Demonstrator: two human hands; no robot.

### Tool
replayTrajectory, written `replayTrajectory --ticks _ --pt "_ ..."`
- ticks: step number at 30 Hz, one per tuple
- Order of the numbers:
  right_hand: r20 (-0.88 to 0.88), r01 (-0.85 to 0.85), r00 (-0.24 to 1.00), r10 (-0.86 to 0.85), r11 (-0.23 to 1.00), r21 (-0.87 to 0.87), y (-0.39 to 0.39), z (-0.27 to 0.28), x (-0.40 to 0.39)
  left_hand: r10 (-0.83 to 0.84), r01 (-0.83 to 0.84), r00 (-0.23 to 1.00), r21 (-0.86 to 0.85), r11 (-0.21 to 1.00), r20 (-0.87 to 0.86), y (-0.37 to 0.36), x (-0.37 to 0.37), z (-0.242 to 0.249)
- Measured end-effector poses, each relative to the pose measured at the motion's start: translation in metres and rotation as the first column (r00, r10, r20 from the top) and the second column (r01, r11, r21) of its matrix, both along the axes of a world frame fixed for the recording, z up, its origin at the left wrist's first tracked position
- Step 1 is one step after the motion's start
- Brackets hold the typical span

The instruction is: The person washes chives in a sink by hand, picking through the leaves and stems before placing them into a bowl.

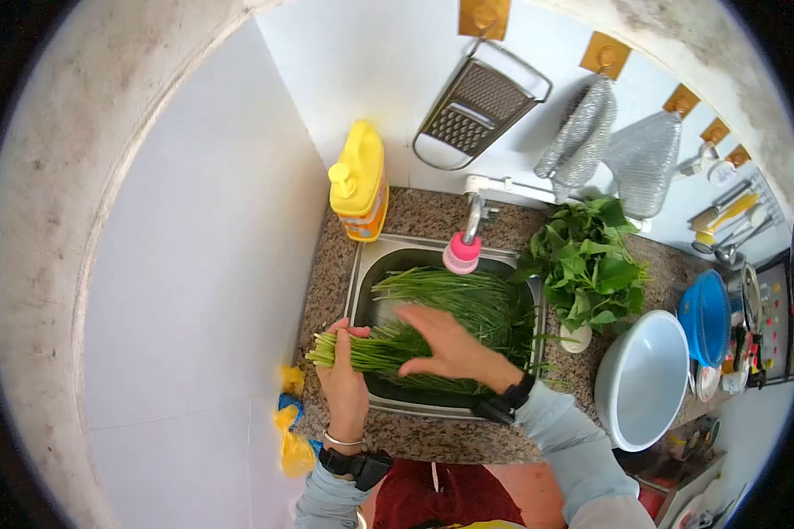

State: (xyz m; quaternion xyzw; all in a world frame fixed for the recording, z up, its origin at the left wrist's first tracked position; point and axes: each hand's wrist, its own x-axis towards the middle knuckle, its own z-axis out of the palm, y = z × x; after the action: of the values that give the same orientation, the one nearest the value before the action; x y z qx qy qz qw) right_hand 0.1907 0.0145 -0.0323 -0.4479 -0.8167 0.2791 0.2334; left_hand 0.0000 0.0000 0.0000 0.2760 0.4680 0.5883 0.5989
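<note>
My left hand is wrapped round the pale stem ends of a bunch of chives, thumb on top, at the left side of the sink. The long green leaves of the bunch trail right into the steel sink. Over those leaves is my right hand, thumb and fingers spread apart, slightly blurred. More chives lie across the basin behind it. Above them hangs the tap with a pink nozzle.
A yellow jug stands behind the sink's left corner. Right of the sink are a leafy green bunch, a white basin and a blue basket. A grater and silvery mitts hang on the wall.
</note>
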Motion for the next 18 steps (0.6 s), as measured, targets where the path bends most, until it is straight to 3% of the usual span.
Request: replayTrajectory --ticks 2,3,5,7,9,11,13,15,16,18 --pt "-0.172 -0.027 0.985 0.030 0.999 0.024 0.000 -0.002 -0.019 -0.001 0.002 0.997 -0.014 1.000 0.079 0.010 0.003 -0.005" --pt "-0.190 -0.015 0.982 0.023 0.999 0.047 -0.018 0.013 -0.017 -0.014 0.013 0.998 0.009 1.000 0.060 -0.003 0.013 0.017" --pt "-0.270 0.007 0.962 -0.038 0.993 -0.118 -0.030 0.003 -0.021 -0.027 0.034 0.978 -0.029 0.999 0.207 -0.006 0.021 0.022" --pt "-0.284 0.069 0.955 -0.092 0.994 -0.090 -0.041 -0.010 -0.021 -0.054 0.066 0.970 -0.043 0.997 0.235 -0.009 0.029 0.018" --pt "-0.222 0.196 0.939 -0.261 0.940 -0.279 -0.050 -0.025 -0.019 -0.085 0.101 0.961 -0.050 0.994 0.261 -0.011 0.035 0.022" --pt "-0.291 0.240 0.897 -0.332 0.920 -0.309 -0.060 -0.032 -0.019 -0.185 0.189 0.957 0.003 0.982 0.225 -0.014 0.045 0.034" --pt "-0.341 0.312 0.840 -0.423 0.889 -0.334 -0.063 -0.018 -0.012 -0.229 0.232 0.924 0.027 0.972 0.307 -0.016 0.051 0.033" --pt "-0.543 0.404 0.695 -0.472 0.881 -0.249 -0.069 0.008 -0.003 -0.346 0.344 0.938 0.133 0.929 -0.007 -0.018 0.058 0.041" --pt "-0.527 0.449 0.682 -0.507 0.859 -0.244 -0.073 0.020 0.004 -0.390 0.385 0.921 0.136 0.913 0.012 -0.022 0.059 0.045" --pt "-0.643 0.422 0.456 -0.615 0.786 -0.452 -0.079 0.043 0.022 -0.418 0.430 0.903 0.154 0.890 -0.104 -0.029 0.053 0.050"
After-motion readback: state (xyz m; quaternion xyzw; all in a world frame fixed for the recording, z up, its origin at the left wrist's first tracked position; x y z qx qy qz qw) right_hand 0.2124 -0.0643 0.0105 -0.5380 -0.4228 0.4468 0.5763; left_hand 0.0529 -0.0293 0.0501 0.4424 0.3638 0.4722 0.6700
